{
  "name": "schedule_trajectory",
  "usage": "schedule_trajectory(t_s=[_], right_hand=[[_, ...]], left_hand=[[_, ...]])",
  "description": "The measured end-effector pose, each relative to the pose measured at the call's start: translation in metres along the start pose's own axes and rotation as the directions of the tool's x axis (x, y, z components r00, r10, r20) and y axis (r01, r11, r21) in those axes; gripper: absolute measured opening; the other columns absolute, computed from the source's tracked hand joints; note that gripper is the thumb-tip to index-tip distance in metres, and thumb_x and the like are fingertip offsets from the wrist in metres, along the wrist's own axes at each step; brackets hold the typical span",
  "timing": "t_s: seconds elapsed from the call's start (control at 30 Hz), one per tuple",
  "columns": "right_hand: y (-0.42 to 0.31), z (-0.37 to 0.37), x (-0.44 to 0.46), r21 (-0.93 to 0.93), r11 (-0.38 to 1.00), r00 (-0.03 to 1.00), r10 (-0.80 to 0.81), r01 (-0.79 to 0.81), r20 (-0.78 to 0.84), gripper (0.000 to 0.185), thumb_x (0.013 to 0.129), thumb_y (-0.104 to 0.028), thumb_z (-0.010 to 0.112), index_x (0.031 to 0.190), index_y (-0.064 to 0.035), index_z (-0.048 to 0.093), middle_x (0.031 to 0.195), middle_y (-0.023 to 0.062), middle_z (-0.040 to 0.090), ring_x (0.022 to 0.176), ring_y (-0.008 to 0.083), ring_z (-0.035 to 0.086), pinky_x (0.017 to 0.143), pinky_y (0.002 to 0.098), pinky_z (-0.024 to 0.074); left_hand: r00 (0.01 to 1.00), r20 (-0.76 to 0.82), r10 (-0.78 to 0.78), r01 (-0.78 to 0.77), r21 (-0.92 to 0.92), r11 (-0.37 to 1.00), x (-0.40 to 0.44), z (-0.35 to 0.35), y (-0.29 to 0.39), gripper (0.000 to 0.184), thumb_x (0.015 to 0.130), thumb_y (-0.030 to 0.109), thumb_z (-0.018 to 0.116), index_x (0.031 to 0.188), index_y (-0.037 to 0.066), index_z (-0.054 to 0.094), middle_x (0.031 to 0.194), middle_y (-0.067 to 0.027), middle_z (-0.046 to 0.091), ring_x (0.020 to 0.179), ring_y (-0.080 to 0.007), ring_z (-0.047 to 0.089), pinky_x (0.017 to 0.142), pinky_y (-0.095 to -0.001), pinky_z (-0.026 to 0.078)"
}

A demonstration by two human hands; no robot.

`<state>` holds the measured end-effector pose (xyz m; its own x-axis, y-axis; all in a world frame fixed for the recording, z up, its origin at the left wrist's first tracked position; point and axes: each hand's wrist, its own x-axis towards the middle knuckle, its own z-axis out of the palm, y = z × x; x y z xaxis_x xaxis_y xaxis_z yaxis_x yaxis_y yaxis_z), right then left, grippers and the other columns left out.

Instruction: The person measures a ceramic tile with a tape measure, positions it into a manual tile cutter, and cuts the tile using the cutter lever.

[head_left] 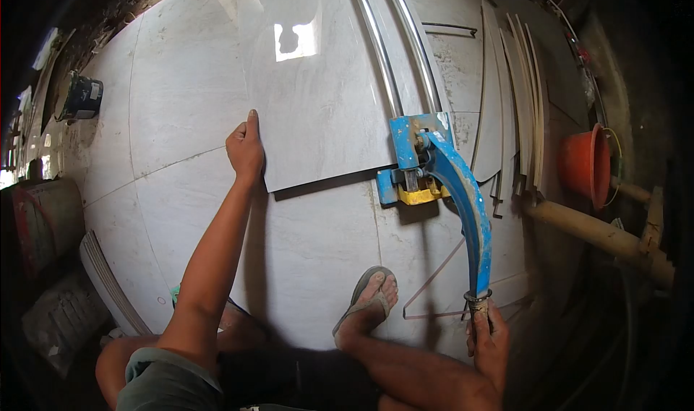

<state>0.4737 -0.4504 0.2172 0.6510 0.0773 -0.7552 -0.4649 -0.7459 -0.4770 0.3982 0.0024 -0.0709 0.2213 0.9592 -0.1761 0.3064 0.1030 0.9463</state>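
Right hand (pixel 490 342) down between four and five o'clock on my feed, and I've got its fingers wrapped around the end of the blue lever (pixel 475 216), which curves up to the cutter head (pixel 403 147) at two! The large grey tile (pixel 318 107) lies at twelve, shiny rails (pixel 381 49) running above it. Over at ten, my left hand (pixel 246 151) is at the tile's left edge, thumb up; whether it grips, I can't tell from here. Red bucket (pixel 584 167) at three, sandalled foot (pixel 367 299) near six.
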Motion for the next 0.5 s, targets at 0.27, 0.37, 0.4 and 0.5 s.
schedule_trajectory(t_s=[0.27, 0.37, 0.4, 0.5], right_hand=[[0.005, -0.003, -0.002, -0.032, 0.999, 1.0, -0.001, 0.0, -0.019, 0.028, 0.106, -0.02, 0.049, 0.129, -0.0055, 0.056, 0.074, 0.0001, 0.051, 0.049, 0.0043, 0.04, 0.042, 0.0219, 0.0311], [0.004, -0.001, -0.002, -0.026, 1.0, 1.0, -0.01, 0.01, -0.026, 0.027, 0.106, -0.02, 0.049, 0.128, -0.0059, 0.057, 0.074, -0.0005, 0.051, 0.049, 0.0043, 0.04, 0.043, 0.0216, 0.0303], [0.01, -0.001, -0.001, -0.027, 0.999, 0.999, -0.025, 0.024, -0.036, 0.027, 0.105, -0.019, 0.05, 0.127, -0.0057, 0.058, 0.074, -0.0008, 0.052, 0.049, 0.0042, 0.04, 0.043, 0.0215, 0.03], [0.028, 0.0, 0.007, -0.127, 0.986, 0.99, -0.12, 0.11, -0.076, 0.03, 0.101, -0.012, 0.052, 0.127, -0.0026, 0.062, 0.071, 0.0012, 0.056, 0.053, 0.0063, 0.045, 0.049, 0.0251, 0.0359]], left_hand=[[1.0, -0.017, -0.011, 0.011, 0.033, 0.999, 0.002, 0.002, -0.003, 0.059, 0.101, 0.037, 0.062, 0.057, 0.004, 0.039, 0.056, 0.0047, 0.034, 0.059, -0.008, 0.028, 0.053, -0.0331, 0.026], [1.0, -0.011, -0.009, 0.01, 0.051, 0.999, 0.005, 0.0, -0.008, 0.059, 0.101, 0.037, 0.062, 0.057, 0.003, 0.04, 0.056, 0.0046, 0.035, 0.059, -0.0082, 0.028, 0.053, -0.0333, 0.026], [1.0, -0.016, -0.004, 0.005, 0.051, 0.999, 0.005, 0.001, -0.008, 0.06, 0.1, 0.037, 0.062, 0.057, 0.003, 0.039, 0.056, 0.0039, 0.035, 0.059, -0.0086, 0.028, 0.053, -0.0338, 0.027], [0.999, -0.035, 0.019, -0.016, 0.093, 0.996, 0.002, 0.001, -0.006, 0.061, 0.1, 0.039, 0.062, 0.058, 0.002, 0.039, 0.055, 0.0019, 0.035, 0.058, -0.0097, 0.029, 0.053, -0.0355, 0.027]])
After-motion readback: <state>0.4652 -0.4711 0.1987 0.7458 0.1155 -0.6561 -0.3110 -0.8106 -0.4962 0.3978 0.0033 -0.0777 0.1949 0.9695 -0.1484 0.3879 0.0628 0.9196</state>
